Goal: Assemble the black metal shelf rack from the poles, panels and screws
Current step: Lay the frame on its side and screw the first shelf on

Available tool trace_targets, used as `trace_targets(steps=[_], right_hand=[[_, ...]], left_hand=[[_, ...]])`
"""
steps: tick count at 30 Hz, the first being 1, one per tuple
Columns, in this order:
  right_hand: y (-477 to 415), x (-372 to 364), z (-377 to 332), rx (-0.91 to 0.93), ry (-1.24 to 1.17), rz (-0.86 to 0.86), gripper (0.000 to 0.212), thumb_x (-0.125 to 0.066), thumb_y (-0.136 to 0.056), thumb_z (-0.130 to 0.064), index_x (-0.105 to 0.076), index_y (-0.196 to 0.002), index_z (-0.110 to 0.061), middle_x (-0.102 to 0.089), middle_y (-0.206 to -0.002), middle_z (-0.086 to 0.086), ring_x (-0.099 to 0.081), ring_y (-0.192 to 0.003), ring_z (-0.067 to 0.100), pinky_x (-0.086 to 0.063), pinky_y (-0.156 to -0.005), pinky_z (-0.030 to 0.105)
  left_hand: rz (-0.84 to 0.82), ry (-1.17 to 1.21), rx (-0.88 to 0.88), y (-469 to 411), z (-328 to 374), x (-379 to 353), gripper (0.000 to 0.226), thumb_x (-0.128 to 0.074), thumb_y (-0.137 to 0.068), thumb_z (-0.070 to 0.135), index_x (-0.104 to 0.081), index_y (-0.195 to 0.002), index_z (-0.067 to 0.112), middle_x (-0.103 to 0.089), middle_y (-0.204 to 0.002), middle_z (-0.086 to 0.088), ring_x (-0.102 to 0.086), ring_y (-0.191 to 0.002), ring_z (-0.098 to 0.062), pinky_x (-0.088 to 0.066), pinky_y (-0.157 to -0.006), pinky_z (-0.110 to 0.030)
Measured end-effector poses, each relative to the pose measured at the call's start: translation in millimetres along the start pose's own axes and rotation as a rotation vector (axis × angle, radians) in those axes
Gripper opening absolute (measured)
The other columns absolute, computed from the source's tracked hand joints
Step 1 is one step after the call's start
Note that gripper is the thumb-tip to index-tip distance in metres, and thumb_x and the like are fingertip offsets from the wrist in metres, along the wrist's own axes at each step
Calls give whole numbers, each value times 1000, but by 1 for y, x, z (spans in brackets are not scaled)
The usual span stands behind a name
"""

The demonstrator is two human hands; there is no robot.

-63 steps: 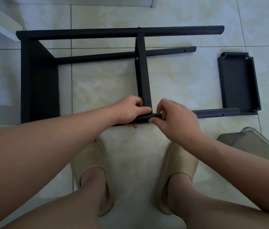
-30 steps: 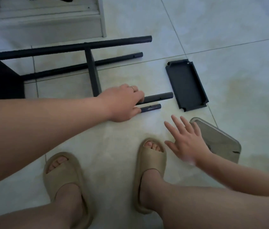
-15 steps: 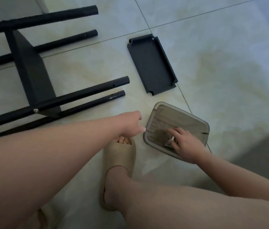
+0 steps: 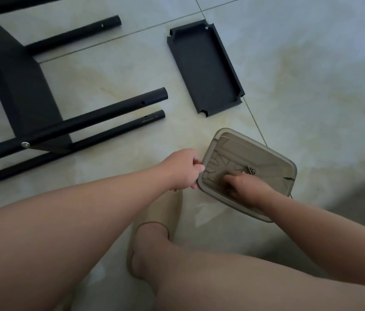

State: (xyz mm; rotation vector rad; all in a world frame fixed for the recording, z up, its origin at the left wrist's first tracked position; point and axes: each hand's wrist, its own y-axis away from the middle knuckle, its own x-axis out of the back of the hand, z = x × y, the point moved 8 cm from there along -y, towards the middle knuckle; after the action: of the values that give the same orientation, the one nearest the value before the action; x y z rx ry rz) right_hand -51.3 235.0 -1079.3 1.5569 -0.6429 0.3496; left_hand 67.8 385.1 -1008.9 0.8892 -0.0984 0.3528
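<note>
1. Pale glossy floor tiles with thin grout lines carry everything in view.
2. At the left edge the half-built rack lies on its side: black poles run out to the right, and a fixed panel stands on edge between them.
3. A silver screw head shows on the near upper pole, right where the panel meets it. One more pole lies just below, close alongside.
4. Right of the pole ends, apart from them, a loose panel lies flat with its raised lips facing up.
5. Below that panel sits a translucent grey tray, tilted on the floor, with a few small dark screws in it.
6. The left hand grasps the tray's left rim, thumb on the edge and fingers curled under it.
7. The right hand is inside the tray, fingers bent down just beside the screws; I cannot tell whether it has one pinched.
8. A beige sandal on one foot sits near the tray's lower left corner, under the left forearm.
</note>
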Motion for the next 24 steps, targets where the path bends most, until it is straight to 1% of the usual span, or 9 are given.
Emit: trace_targets(steps=[2, 4, 8, 11, 16, 18, 20, 22, 24], right_hand=[[-2, 0, -2, 8, 11, 18, 31, -55, -98, -21, -53, -128, -15, -55, -131, 10, -59, -115, 34, -52, -86, 43], [-3, 0, -4, 10, 20, 32, 28, -54, -98, -20, -53, -125, -14, -55, -128, 10, -60, -113, 34, -52, -83, 43], [-5, 1, -7, -14, 29, 72, 23, -52, -97, -20, -55, -119, -14, -57, -123, 9, -61, -110, 33, -43, -71, 36], [-4, 4, -8, -49, -18, 104, 22, -54, -93, -21, -55, -114, -13, -61, -117, 11, -62, -105, 35, -38, -66, 34], [18, 39, -6, -138, -445, 314, 10, -63, -90, -16, -57, -98, -15, -65, -95, 6, -64, -90, 30, -53, -75, 39], [34, 60, -8, -145, -577, 417, 7, -67, -91, -12, -62, -95, -16, -66, -91, 1, -64, -85, 22, -56, -80, 41], [50, 86, -15, -109, -705, 491, 9, -69, -92, -10, -66, -92, -18, -68, -87, -3, -65, -82, 17, -57, -80, 34], [63, 118, -30, -50, -809, 548, 11, -71, -92, -8, -69, -91, -19, -71, -84, -6, -67, -81, 13, -55, -79, 27], [76, 154, -50, 19, -895, 626, 10, -71, -91, -6, -71, -90, -16, -73, -84, -4, -68, -81, 14, -54, -79, 25]], left_hand=[[7, 14, 4, -1, -2, -1, 15, -48, -103, 26, -54, -89, 22, -72, -72, -5, -74, -82, -29, -60, -64, -47], [12, 20, 9, -3, -4, -2, 15, -48, -103, 27, -52, -89, 24, -72, -73, -5, -74, -78, -24, -59, -62, -43], [31, 26, 11, -3, -4, -2, 15, -48, -103, 26, -52, -88, 23, -71, -70, -4, -74, -75, -18, -47, -53, -27], [40, 33, 14, -2, -5, -1, 15, -49, -102, 26, -53, -87, 23, -71, -71, -5, -73, -73, -16, -41, -53, -25], [70, 19, -1, 2, -5, 4, 11, -52, -101, 30, -56, -94, 22, -69, -86, -3, -72, -79, -18, -47, -58, -28], [111, 32, 24, 9, -8, 12, 18, -49, -101, 36, -55, -105, 19, -64, -97, -4, -68, -84, -23, -51, -62, -32], [178, 60, 64, 18, -10, 26, 29, -44, -101, 43, -55, -105, 16, -64, -101, -8, -67, -88, -26, -57, -71, -39], [230, 193, 120, 26, -9, 42, 39, -39, -101, 47, -59, -102, 13, -68, -104, -11, -69, -92, -25, -57, -85, -43], [212, 421, 202, 36, -6, 56, 47, -37, -101, 51, -63, -105, 12, -72, -102, -10, -71, -90, -22, -57, -87, -40]])
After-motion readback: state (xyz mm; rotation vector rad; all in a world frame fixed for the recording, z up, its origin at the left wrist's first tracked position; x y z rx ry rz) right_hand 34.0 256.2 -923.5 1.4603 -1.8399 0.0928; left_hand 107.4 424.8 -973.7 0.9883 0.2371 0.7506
